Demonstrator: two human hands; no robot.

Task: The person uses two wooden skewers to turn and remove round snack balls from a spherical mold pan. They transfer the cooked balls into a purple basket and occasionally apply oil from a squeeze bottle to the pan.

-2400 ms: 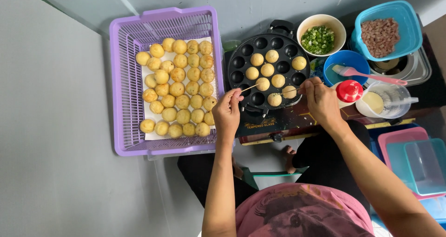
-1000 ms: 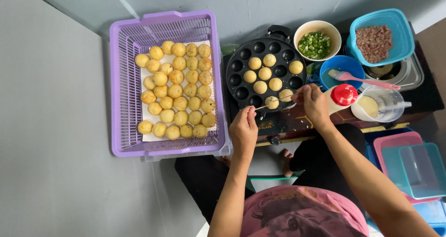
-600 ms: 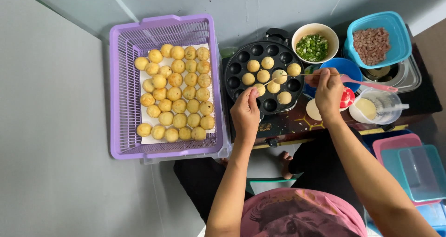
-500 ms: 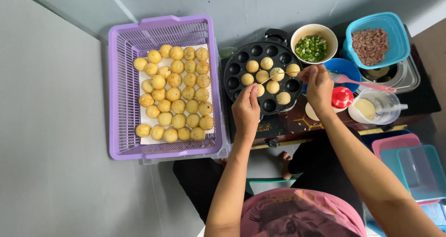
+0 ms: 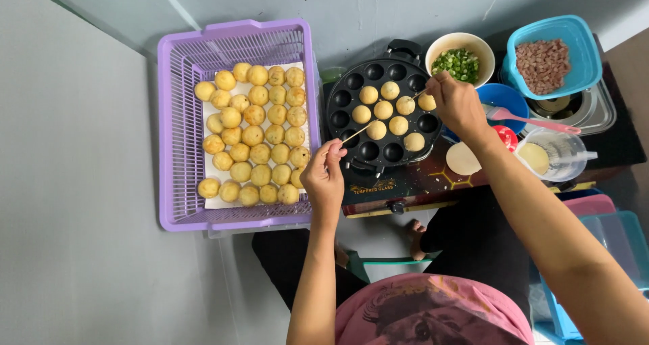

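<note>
A person's left hand (image 5: 324, 176) pinches a thin wooden skewer (image 5: 356, 134), its tip at a golden batter ball (image 5: 376, 130) in the round black moulded pan (image 5: 384, 112). The right hand (image 5: 458, 105) grips a second skewer (image 5: 419, 94) over the pan's far edge. Beside the pan, a purple basket (image 5: 238, 34) holds rows of finished balls (image 5: 252, 135); a bowl of chopped greens (image 5: 460, 60) stands just beyond.

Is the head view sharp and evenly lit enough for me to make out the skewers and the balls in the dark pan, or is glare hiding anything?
Head view: sharp and evenly lit, soft shadows; the balls in the round pan read clearly; left hand and right hand show slight blur; the skewer is thin but visible; mild sheen on the stove top, hiding nothing.
</note>
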